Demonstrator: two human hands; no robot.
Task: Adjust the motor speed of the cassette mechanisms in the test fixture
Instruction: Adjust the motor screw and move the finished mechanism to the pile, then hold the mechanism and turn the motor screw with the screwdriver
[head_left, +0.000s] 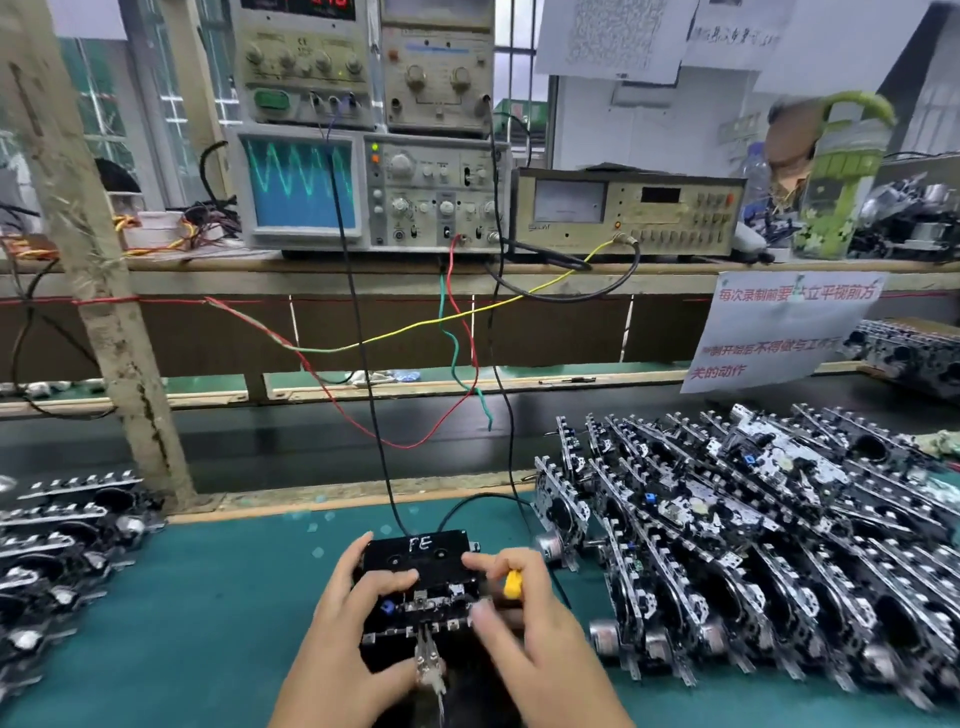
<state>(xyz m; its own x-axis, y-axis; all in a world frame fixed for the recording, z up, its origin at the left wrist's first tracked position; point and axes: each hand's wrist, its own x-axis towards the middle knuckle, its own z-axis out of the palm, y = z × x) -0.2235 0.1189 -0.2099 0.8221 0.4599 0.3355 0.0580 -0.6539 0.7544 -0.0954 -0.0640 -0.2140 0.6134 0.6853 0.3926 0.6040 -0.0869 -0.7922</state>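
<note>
At 9 o'clock a pile of cassette mechanisms lies on the green mat. At 6 o'clock the left hand curls over the cassette mechanism seated in the test fixture, its fingers resting on the black test cassette. The right hand pinches a yellow-handled screwdriver; the tip is hidden. At 12 o'clock the oscilloscope shows 1 waveform. At 3 o'clock lies a bigger heap of mechanisms. Judgement: steady the unit, turn the trimmer in small steps, watch the instruments.
</note>
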